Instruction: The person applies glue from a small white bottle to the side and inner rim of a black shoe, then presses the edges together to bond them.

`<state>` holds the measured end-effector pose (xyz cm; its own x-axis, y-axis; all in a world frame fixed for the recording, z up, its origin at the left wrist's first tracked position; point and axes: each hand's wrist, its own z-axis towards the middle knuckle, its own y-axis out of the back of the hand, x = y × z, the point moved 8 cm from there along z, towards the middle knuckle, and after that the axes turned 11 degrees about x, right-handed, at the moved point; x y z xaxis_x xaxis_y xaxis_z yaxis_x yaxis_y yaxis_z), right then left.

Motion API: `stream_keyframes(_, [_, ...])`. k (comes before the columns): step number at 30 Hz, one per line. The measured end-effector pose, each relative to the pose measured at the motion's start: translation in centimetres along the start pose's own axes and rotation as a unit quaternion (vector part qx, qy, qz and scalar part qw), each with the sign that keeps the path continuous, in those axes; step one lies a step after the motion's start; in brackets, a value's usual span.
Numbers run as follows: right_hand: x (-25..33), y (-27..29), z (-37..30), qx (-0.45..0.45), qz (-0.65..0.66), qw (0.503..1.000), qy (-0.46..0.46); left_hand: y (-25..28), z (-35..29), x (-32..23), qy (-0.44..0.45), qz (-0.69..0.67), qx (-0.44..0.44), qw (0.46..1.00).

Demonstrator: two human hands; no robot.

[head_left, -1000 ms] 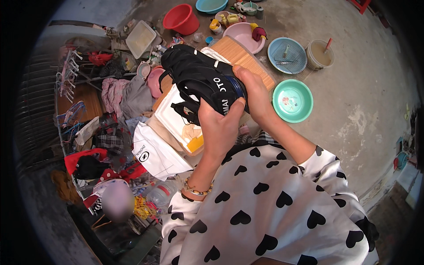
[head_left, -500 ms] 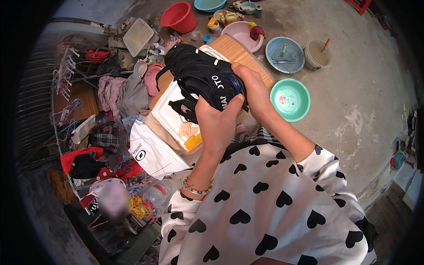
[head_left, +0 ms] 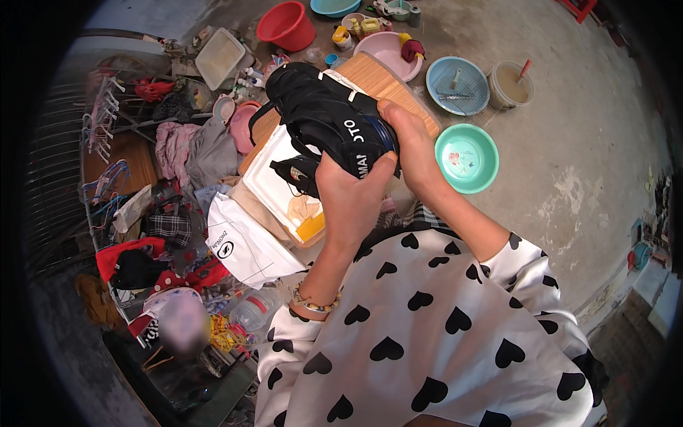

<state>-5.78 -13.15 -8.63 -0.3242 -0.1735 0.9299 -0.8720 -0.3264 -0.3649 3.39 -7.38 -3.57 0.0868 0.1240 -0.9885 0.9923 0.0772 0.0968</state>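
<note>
Both hands grip a black strapped fabric bag (head_left: pixel 313 107) with white lettering on its near side and a blue edge close to my right thumb. My left hand (head_left: pixel 350 186) is closed on the near lower part, thumb pressed on top. My right hand (head_left: pixel 411 142) wraps round the right end, its fingers mostly hidden behind it. Loose straps hang off the left side of the bag. Just below it lies a white tray (head_left: pixel 269 183) with a yellow piece (head_left: pixel 310 228) and a crumpled beige scrap at its near end.
A slatted brown wooden surface (head_left: pixel 373 77) lies beyond the bag. A white printed sheet (head_left: pixel 245 249) hangs at the near left, by a cluttered rack of clothes (head_left: pixel 213 160). Green (head_left: pixel 484 174), blue (head_left: pixel 462 78), pink (head_left: pixel 380 46) and red (head_left: pixel 288 28) basins stand around, with a bucket (head_left: pixel 509 89).
The far end of the bag has tilted up slightly. Both hands keep their hold in nearly the same place.
</note>
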Motion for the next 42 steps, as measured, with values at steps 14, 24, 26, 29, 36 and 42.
stream_keyframes(14, [-3.2, 1.6, 0.1, -0.023, 0.090, 0.991, -0.093, 0.5, 0.2, 1.7, 0.066, -0.175, 0.012, 0.982])
stream_keyframes(24, [-3.5, 1.2, -1.0, -0.096, 0.160, 0.967, -0.173, -0.4, 0.8, 2.2, 0.089, -0.157, 0.055, 0.982])
stream_keyframes(26, [-3.9, 1.2, -1.2, -0.101, 0.178, 0.961, -0.184, -0.5, 0.9, 2.5, 0.099, -0.133, 0.055, 0.985])
stream_keyframes(29, [-5.2, 1.3, -1.3, -0.086, 0.213, 0.951, -0.205, -0.4, 0.9, 4.1, 0.109, -0.075, 0.044, 0.990])
stream_keyframes(36, [-6.7, 1.7, -1.3, -0.100, 0.227, 0.942, -0.225, -0.8, 1.2, 3.8, 0.048, -0.001, 0.117, 0.992])
stream_keyframes(42, [-7.2, 1.8, -1.3, -0.097, 0.192, 0.941, -0.261, -0.7, 1.5, 4.3, 0.072, -0.033, 0.153, 0.985])
